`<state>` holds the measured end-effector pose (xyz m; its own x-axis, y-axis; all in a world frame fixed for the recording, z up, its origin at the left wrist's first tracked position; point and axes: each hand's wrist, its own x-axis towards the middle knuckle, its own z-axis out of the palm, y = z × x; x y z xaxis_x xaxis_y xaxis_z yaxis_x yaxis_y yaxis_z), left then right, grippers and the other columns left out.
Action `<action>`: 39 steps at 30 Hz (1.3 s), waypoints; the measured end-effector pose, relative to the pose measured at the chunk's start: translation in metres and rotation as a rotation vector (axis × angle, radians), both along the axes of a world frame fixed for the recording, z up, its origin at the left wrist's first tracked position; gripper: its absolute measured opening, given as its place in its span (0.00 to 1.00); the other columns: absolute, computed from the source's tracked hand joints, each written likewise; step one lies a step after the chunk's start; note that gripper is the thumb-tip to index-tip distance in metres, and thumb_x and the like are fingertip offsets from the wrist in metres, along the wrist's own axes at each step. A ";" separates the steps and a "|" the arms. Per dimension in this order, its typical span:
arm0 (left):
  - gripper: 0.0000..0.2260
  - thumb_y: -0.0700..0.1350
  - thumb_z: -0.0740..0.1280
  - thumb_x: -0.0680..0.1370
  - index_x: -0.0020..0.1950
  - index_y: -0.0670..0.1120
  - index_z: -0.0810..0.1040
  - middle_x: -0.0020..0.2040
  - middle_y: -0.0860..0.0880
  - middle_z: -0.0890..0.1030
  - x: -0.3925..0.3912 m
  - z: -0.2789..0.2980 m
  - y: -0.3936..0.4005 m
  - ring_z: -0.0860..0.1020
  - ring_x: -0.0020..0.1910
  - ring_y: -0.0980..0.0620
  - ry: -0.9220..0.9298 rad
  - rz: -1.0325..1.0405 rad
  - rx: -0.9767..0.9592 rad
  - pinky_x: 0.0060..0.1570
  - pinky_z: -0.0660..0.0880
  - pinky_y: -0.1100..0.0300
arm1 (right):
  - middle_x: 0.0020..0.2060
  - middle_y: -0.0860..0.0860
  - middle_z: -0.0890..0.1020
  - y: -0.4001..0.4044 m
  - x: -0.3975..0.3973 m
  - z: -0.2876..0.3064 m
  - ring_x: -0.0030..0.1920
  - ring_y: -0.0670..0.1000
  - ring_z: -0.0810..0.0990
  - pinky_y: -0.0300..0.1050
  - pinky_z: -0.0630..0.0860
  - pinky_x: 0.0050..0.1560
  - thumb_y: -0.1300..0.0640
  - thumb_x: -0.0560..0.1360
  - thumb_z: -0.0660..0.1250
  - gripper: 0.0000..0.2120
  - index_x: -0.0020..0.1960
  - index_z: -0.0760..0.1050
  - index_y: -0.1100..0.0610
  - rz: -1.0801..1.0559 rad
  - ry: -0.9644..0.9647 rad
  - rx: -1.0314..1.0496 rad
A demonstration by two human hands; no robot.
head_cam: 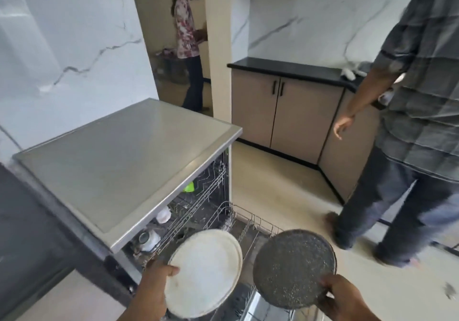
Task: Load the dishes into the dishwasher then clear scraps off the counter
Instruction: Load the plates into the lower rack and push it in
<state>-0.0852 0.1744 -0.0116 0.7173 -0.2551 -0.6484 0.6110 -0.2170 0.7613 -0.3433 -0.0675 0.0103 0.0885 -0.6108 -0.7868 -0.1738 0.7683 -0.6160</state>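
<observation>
The grey steel dishwasher stood open, its wire lower rack pulled out beneath both plates. Your left hand gripped the round white plate, nearer the rack's tines; your right hand pinched the round speckled grey plate.

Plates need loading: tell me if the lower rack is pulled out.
Out: the lower rack juts past the dishwasher front, under both plates.

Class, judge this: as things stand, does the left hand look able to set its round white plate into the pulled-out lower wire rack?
Probably yes: the left hand holds the round white plate directly above the pulled-out lower wire rack, with nothing visible between.
</observation>
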 end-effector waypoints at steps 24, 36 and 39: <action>0.26 0.53 0.84 0.46 0.36 0.68 0.76 0.31 0.72 0.72 0.141 -0.173 -0.139 0.73 0.42 0.70 -1.014 -1.160 0.256 0.36 0.82 0.56 | 0.50 0.53 0.81 -0.155 0.221 -0.111 0.43 0.57 0.76 0.45 0.72 0.40 0.54 0.77 0.55 0.08 0.55 0.67 0.46 1.143 0.825 -0.706; 0.17 0.29 0.78 0.60 0.40 0.48 0.84 0.43 0.54 0.82 0.134 -0.258 -0.236 0.79 0.52 0.52 -1.123 -0.863 0.312 0.57 0.73 0.59 | 0.51 0.60 0.82 -0.269 0.340 -0.274 0.48 0.63 0.80 0.46 0.70 0.40 0.56 0.77 0.58 0.14 0.62 0.68 0.48 1.260 0.554 -0.894; 0.16 0.28 0.76 0.62 0.42 0.47 0.84 0.44 0.51 0.82 0.126 -0.281 -0.261 0.78 0.54 0.49 -1.143 -0.819 0.315 0.58 0.72 0.60 | 0.49 0.60 0.81 -0.280 0.345 -0.302 0.46 0.62 0.80 0.45 0.69 0.40 0.54 0.79 0.55 0.11 0.61 0.68 0.49 1.281 0.514 -0.907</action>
